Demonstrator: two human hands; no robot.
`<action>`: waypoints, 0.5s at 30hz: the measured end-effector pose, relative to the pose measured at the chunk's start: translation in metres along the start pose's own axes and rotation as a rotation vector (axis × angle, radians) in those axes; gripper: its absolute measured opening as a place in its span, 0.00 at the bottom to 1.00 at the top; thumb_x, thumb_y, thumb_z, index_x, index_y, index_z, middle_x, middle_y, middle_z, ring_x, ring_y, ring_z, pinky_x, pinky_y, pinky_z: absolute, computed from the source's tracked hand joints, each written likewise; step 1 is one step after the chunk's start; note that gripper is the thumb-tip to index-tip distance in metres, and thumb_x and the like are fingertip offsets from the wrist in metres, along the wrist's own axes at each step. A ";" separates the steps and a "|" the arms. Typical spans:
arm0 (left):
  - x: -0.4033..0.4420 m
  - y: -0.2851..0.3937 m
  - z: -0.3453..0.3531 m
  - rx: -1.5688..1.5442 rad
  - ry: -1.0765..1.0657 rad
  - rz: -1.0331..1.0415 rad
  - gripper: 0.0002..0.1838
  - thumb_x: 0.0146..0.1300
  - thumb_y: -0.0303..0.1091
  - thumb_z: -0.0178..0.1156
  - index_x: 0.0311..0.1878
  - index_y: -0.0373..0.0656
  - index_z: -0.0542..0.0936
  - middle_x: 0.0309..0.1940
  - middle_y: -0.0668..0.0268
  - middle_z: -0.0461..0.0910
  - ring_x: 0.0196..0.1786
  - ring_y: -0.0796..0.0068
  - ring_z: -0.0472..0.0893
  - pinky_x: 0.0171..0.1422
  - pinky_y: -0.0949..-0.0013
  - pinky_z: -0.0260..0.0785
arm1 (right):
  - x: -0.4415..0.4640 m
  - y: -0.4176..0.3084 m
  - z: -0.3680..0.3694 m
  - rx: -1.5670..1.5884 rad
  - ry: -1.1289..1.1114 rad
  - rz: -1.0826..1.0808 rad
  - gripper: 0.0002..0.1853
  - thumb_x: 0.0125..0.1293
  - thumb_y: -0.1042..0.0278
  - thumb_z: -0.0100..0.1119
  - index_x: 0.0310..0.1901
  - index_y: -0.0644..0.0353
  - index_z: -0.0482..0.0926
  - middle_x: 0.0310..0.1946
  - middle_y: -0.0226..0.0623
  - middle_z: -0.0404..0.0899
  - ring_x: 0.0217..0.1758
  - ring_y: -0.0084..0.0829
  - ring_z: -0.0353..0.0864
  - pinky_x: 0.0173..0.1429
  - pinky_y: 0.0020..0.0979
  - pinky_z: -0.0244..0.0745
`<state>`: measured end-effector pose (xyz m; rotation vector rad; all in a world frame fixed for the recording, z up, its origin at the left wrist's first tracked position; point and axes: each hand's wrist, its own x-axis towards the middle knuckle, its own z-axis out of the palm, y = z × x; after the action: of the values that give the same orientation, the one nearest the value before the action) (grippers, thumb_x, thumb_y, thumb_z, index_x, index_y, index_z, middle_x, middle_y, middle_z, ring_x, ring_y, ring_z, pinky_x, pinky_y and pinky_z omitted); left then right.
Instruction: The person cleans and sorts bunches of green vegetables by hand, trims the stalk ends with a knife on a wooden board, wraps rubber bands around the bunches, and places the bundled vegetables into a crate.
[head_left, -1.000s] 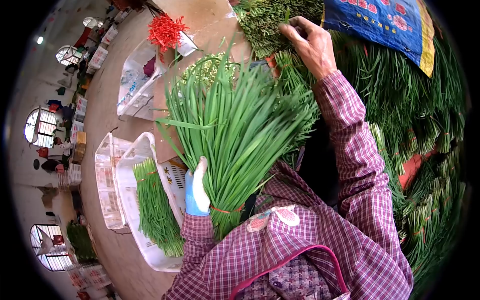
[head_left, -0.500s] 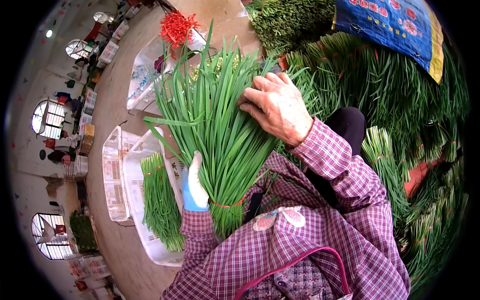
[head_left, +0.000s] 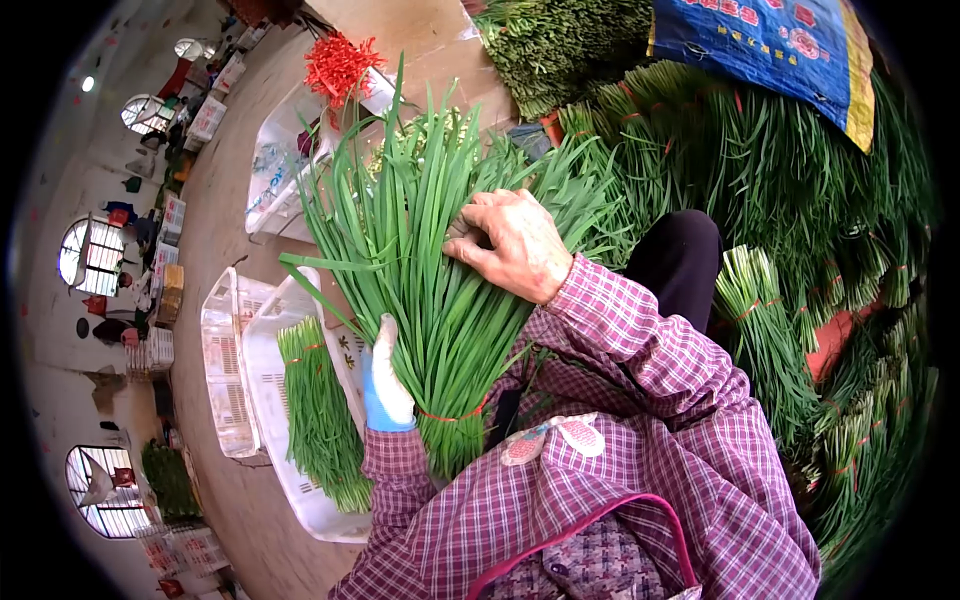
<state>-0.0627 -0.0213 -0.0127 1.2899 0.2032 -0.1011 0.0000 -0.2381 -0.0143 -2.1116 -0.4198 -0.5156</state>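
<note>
A large bunch of garlic chives [head_left: 425, 290] stands in front of my chest, leaf tips fanned out at the top. A thin red band [head_left: 452, 415] goes round its lower part. My left hand [head_left: 388, 385], in a white and blue glove, is closed round the bunch from the left side; most of its fingers are hidden behind the leaves. Bare and curled, my right hand [head_left: 515, 245] lies against the upper right leaves, thumb and fingers pinched on some of them. How many leaves it grips is hidden.
A white plastic crate [head_left: 345, 530] at the left holds a banded chive bunch [head_left: 322, 415]. Red ties [head_left: 338, 68] lie atop a white basket [head_left: 262, 190]. Heaps of chives [head_left: 760, 190] fill the right side, partly under a blue sack [head_left: 765, 50]. My knee [head_left: 680, 255] is close by.
My right hand has moved left and down across the leaves, nearer the middle of the bunch. My left hand still holds the bunch. The view has shifted slightly.
</note>
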 end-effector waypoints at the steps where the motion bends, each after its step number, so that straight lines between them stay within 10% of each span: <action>1: 0.001 0.000 -0.001 -0.069 -0.015 -0.046 0.27 0.70 0.43 0.54 0.67 0.39 0.66 0.59 0.61 0.74 0.56 0.68 0.79 0.59 0.62 0.75 | -0.001 0.004 0.005 0.078 0.002 0.015 0.12 0.55 0.60 0.64 0.29 0.63 0.79 0.27 0.41 0.77 0.37 0.43 0.77 0.43 0.40 0.70; 15: 0.042 0.007 -0.075 -0.361 -0.036 -0.061 0.24 0.70 0.46 0.54 0.62 0.41 0.72 0.57 0.59 0.77 0.56 0.62 0.78 0.60 0.55 0.74 | 0.010 0.067 -0.070 0.686 0.534 0.283 0.16 0.68 0.56 0.60 0.41 0.64 0.81 0.32 0.28 0.81 0.33 0.14 0.74 0.40 0.21 0.70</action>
<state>-0.0275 0.0538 -0.0347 0.9217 0.2189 -0.1335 0.0262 -0.3320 -0.0193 -1.2796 0.0235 -0.6311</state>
